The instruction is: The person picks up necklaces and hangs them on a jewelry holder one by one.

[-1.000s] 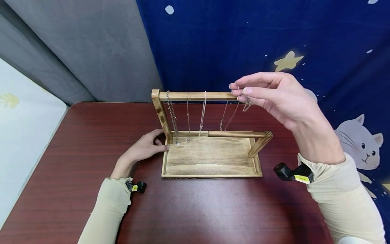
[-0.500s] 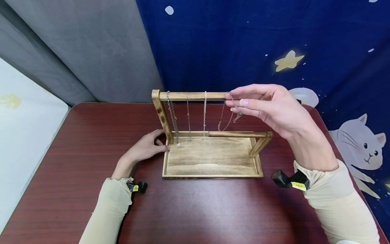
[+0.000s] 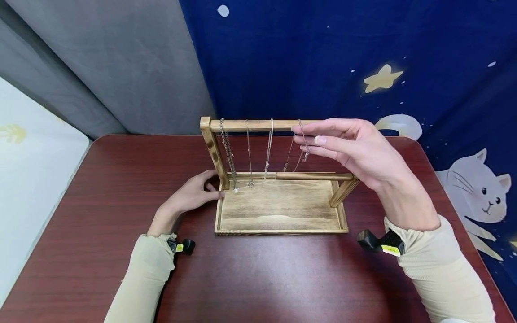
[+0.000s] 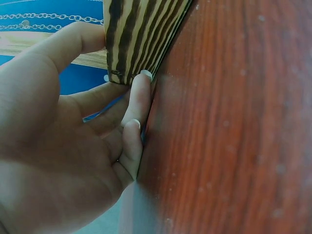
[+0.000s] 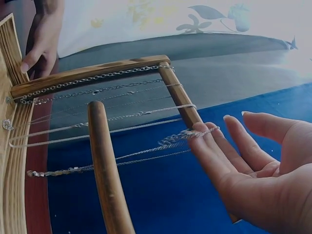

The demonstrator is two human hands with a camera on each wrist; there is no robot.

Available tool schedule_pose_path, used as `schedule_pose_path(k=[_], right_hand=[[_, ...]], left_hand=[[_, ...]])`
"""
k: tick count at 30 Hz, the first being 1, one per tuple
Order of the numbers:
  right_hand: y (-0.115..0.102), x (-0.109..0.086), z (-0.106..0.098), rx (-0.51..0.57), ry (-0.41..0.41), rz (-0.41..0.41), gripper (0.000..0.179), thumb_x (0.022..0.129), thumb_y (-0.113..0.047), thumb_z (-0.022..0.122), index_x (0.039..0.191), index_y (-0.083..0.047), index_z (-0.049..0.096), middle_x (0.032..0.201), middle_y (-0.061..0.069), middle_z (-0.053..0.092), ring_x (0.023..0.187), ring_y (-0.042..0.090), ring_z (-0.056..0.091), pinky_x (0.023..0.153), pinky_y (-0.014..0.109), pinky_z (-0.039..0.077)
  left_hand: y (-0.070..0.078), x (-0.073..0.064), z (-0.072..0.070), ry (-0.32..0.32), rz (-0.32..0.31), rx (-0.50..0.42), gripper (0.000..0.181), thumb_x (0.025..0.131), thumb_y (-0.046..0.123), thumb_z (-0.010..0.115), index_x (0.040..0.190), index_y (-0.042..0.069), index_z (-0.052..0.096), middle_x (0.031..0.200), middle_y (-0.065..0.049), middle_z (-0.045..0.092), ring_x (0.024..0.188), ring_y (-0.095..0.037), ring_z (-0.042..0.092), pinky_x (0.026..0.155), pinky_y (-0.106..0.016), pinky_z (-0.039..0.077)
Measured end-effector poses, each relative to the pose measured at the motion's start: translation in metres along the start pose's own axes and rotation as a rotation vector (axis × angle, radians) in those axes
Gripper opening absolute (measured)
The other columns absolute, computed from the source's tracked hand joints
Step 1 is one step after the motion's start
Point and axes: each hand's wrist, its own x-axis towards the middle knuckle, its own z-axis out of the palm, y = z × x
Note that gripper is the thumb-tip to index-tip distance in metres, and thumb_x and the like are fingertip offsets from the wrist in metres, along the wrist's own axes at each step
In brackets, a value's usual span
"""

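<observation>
A wooden jewelry stand with a tray base and crossbars stands on the table. My left hand grips its left end, thumb on the tray's edge; the left wrist view shows fingertips against the wood's outer face. My right hand is at the right part of the upper bar. A thin silver necklace lies across its nearly straight fingertips, the thumb apart from the chain. In the right wrist view the necklace hangs in a loop behind the lower bar.
Several other necklaces, such as a thick chain and a pale thin one, hang from the upper bar's left half. The lower front bar crosses below my right hand. Behind the dark red table hangs a blue curtain.
My right hand has moved left and down along the upper bar, and the necklace has shifted left with it. The left hand has stayed at the stand.
</observation>
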Motion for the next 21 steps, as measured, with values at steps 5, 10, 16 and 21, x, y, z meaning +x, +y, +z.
schedule_pose_path(k=[5,10,16,21], right_hand=[[0.003,-0.001,0.001,-0.055,-0.008,0.0,0.032,0.098,0.009,0.053,0.129,0.015,0.057,0.133,0.022,0.06,0.124,0.034,0.057,0.104,0.04,0.041],[0.007,-0.003,0.0,-0.127,0.009,0.015,0.031,0.099,0.003,0.054,0.129,0.011,0.06,0.134,0.02,0.06,0.124,0.032,0.058,0.105,0.037,0.041],[0.014,-0.005,-0.002,-0.158,0.011,0.036,0.033,0.101,0.0,0.054,0.132,0.01,0.058,0.138,0.018,0.057,0.129,0.032,0.053,0.106,0.036,0.04],[0.019,-0.007,-0.004,-0.147,0.014,0.038,0.034,0.101,0.0,0.054,0.133,0.01,0.057,0.14,0.019,0.056,0.132,0.033,0.049,0.105,0.039,0.041]], left_hand=[[0.0,0.0,-0.001,-0.005,0.003,-0.003,0.077,0.091,0.027,0.073,0.152,-0.001,0.034,0.092,-0.007,0.068,0.083,-0.018,0.062,0.074,-0.035,0.046],[0.001,0.0,-0.001,-0.003,0.007,0.002,0.077,0.09,0.027,0.073,0.151,-0.001,0.035,0.092,-0.007,0.068,0.083,-0.017,0.063,0.075,-0.035,0.046],[0.003,0.0,0.0,-0.003,0.001,0.0,0.078,0.09,0.025,0.073,0.151,-0.002,0.034,0.092,-0.007,0.069,0.084,-0.018,0.063,0.076,-0.035,0.046],[0.002,0.0,0.0,-0.01,-0.01,-0.004,0.079,0.091,0.025,0.073,0.152,-0.004,0.032,0.092,-0.008,0.069,0.083,-0.018,0.063,0.075,-0.035,0.045]])
